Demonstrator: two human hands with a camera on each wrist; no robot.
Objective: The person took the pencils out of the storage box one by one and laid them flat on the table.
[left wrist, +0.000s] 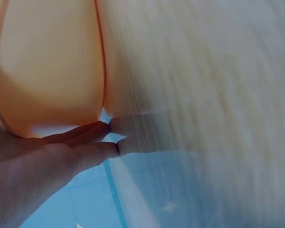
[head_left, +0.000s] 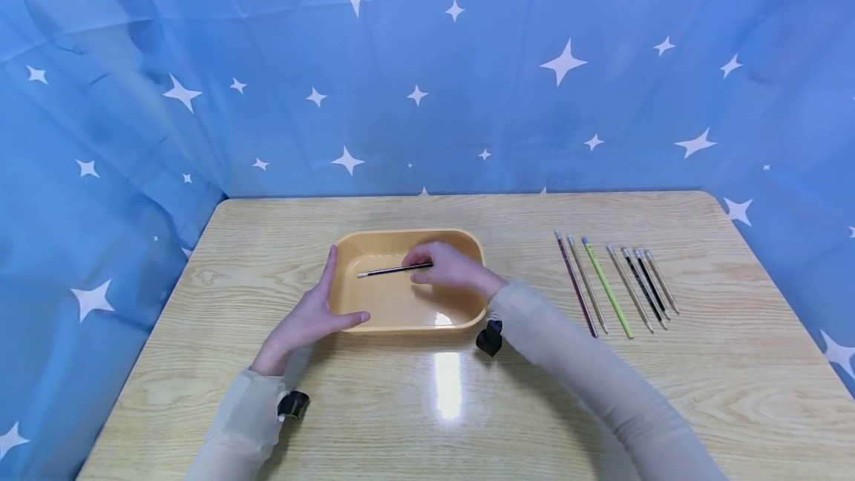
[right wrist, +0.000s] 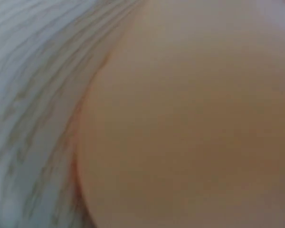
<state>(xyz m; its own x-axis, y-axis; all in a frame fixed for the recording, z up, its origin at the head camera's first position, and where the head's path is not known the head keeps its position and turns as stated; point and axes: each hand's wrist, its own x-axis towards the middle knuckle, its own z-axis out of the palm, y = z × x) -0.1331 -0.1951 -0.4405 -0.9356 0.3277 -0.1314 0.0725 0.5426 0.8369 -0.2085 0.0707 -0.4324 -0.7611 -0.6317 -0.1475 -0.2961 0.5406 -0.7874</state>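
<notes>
In the head view a shallow yellow-orange plastic tray (head_left: 374, 329) lies on the table. My right hand (head_left: 450, 266) reaches in over its right side and pinches a dark pencil (head_left: 394, 270) at one end. The pencil's pale eraser end points left, above the tray floor. My left hand (head_left: 317, 318) rests at the tray's left end with fingers straight along the outside and thumb stretched along the front rim. The left wrist view shows those straight fingers (left wrist: 92, 135) against the tray wall (left wrist: 102, 57). Blurred tray surface (right wrist: 180, 133) fills most of the right wrist view; the hand is hidden there.
To the right of the tray, several pencils lie side by side on the wooden table (head_left: 374, 421), among them a dark red one (head_left: 576, 284), a lime green one (head_left: 608, 288) and a black patterned one (head_left: 643, 288). A blue star-printed cloth (head_left: 467, 117) hangs behind the table.
</notes>
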